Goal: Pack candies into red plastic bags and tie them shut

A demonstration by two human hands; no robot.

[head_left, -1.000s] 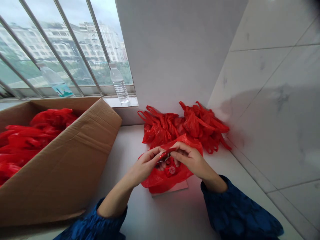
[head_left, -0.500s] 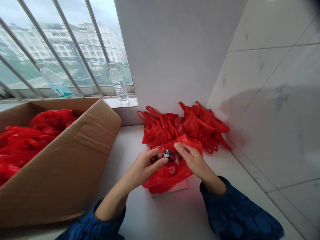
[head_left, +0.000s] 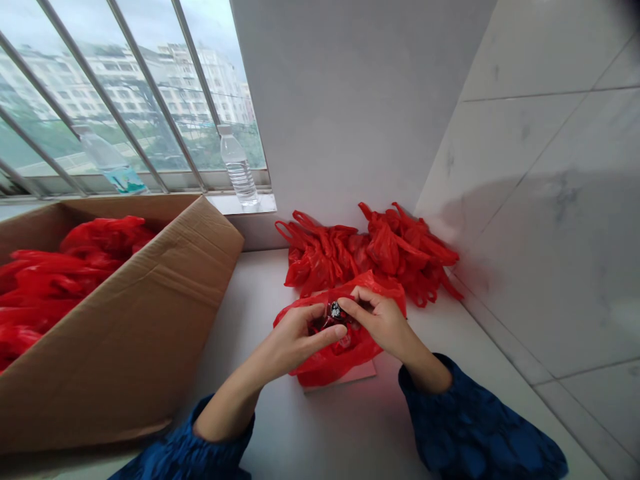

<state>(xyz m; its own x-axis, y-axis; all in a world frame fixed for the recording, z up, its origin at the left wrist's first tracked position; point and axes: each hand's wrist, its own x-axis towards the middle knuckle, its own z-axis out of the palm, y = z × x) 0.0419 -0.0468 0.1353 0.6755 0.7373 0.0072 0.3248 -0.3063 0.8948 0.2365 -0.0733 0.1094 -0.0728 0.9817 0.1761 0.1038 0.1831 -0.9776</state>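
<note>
Under my hands a red plastic bag (head_left: 333, 363) lies with its mouth spread, small red wrapped pieces (head_left: 346, 339) inside it. Over the mouth, my right hand (head_left: 383, 322) is closed in a pinch on a small wrapped candy (head_left: 335, 309) with a black label and white characters. My left hand (head_left: 295, 337) reaches in from the left, its thumb and fingers apart around the same spot. Its lower fingers are hidden in the bag. A flat pale pink piece (head_left: 357, 375) sticks out from under the bag.
Several red plastic bags (head_left: 395, 243) are heaped against the wall behind. On the left stands a cardboard box (head_left: 150, 320) with red bags (head_left: 55, 273) in it. A clear bottle (head_left: 239, 170) and a labelled bottle (head_left: 113, 163) stand at the barred window.
My right thumb and fingers have come down and left onto the black-labelled candy. My left thumb has come off its face and shifted slightly right and down.
</note>
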